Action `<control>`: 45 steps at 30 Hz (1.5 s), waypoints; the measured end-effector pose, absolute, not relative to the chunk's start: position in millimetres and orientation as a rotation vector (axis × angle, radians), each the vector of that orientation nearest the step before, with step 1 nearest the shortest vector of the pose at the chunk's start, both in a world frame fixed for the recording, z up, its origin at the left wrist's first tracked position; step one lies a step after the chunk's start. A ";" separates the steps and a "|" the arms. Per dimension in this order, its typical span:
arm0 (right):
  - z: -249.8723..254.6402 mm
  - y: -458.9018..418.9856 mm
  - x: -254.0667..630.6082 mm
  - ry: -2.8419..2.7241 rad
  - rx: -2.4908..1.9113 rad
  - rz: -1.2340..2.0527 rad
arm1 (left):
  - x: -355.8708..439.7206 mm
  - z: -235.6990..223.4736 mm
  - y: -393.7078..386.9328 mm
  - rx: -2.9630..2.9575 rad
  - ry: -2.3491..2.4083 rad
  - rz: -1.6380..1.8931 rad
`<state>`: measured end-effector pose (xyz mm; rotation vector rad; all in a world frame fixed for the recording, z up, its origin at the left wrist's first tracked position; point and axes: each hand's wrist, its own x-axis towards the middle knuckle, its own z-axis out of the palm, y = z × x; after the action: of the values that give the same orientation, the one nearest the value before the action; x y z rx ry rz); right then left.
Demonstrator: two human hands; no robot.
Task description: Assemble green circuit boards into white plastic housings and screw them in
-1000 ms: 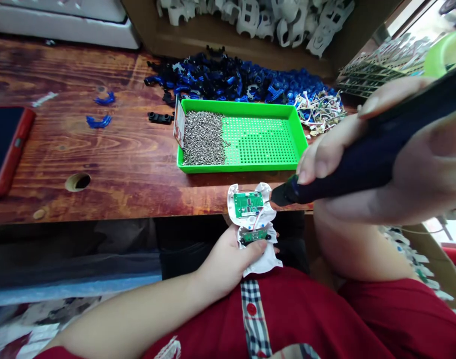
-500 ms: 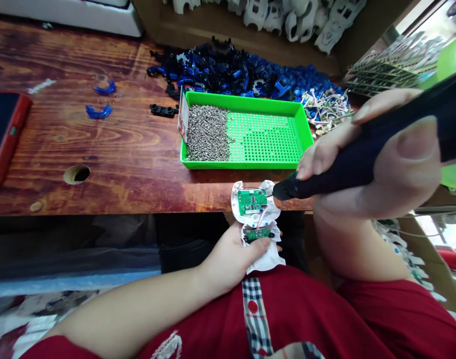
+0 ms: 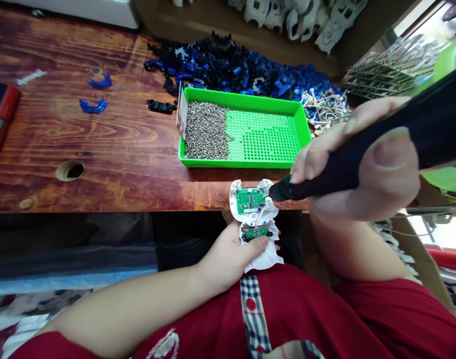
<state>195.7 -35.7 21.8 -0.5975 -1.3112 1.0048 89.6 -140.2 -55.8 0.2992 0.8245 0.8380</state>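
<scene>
My left hand [image 3: 233, 252] is closed around the lower part of a white plastic housing [image 3: 263, 260], thumb on top. In the upper part of the housing lies a green circuit board [image 3: 250, 200]; a smaller green board [image 3: 256, 232] sits below it, with thin wires between the two. My right hand [image 3: 362, 164] grips a black electric screwdriver [image 3: 336, 169], slanting down from the right. Its tip is at the right edge of the upper board; the exact contact point is too small to make out.
Beyond the housing stands a green tray [image 3: 246, 163] with many small screws [image 3: 205, 132] at its left. Behind it lie heaped blue and black plastic parts [image 3: 243, 70] and wired pieces [image 3: 325, 109]. A red-edged device [image 3: 5, 117] and a round hole [image 3: 70, 171] are at the left.
The view has shifted slightly, so the tabletop items appear a little further left. The screwdriver stays at the board's right edge, and both hands keep their grips.
</scene>
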 end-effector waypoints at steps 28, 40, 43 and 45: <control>6.0 119.7 180.7 -1.298 -0.594 0.687 | 86.5 -63.2 -139.7 0.236 0.847 0.838; 0.2 131.4 181.2 -1.218 -0.701 0.708 | 86.5 -63.0 -138.7 0.225 0.851 0.836; 0.4 131.5 180.2 -1.217 -0.700 0.704 | 85.6 -62.8 -138.8 0.229 0.841 0.829; 0.3 132.1 180.3 -1.195 -0.727 0.711 | 85.4 -62.1 -138.4 0.227 0.834 0.834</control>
<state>180.3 132.1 0.3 -0.7273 -1.1949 0.7110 85.4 -138.4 -62.1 0.2273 0.8339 0.8337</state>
